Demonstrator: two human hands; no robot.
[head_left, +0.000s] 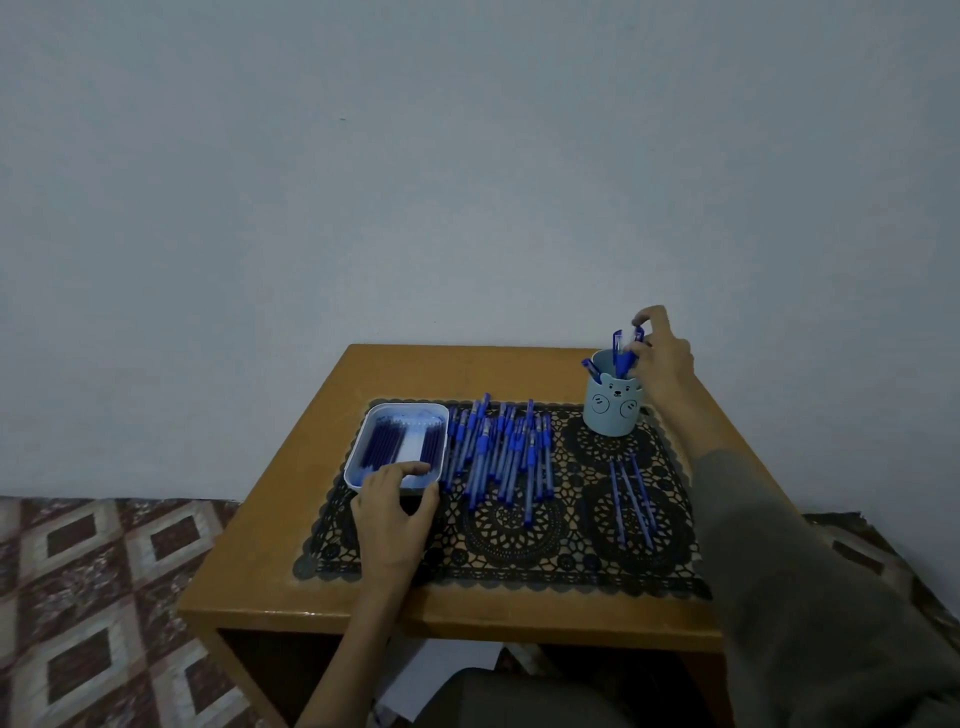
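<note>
Pen (628, 357) pinched by right hand (666, 359) stands in cup (611, 411) near pen pile (498, 452).

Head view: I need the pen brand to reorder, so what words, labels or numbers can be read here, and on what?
No text in this view can be read.
On the cup: only a drawn bear face, no words.
On the pens lying on the mat: any barrel print is too small and blurred to read.
On the tray: no label shows.
</note>
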